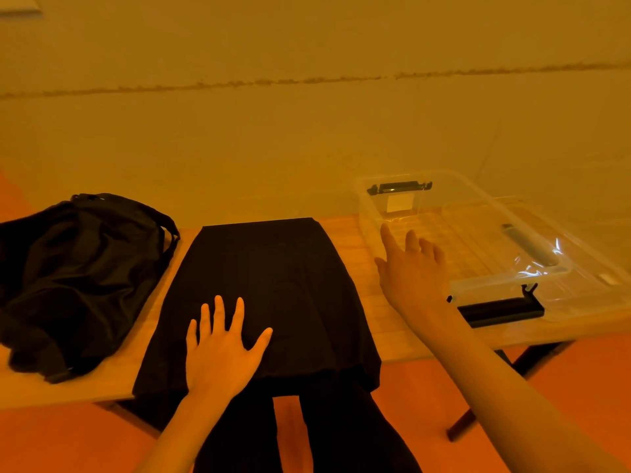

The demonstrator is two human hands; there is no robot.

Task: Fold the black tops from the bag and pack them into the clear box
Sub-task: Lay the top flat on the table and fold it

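The black top (273, 285) lies flat in the middle of the wooden table (362, 240), its long axis running from the near edge to the far edge, with its near end draped over the near edge. The left hand (222, 349) presses on it, fingers straight and spread. The right hand (409, 268), fingers relaxed and grasping nothing, reaches just beside the clear box (375, 213) on the right. The box's pale label (397, 203) is unreadable. A black bag (78, 268) slumps on the left.

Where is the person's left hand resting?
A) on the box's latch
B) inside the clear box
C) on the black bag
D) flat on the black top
D: the left hand lies flat, fingers spread, on the black top.
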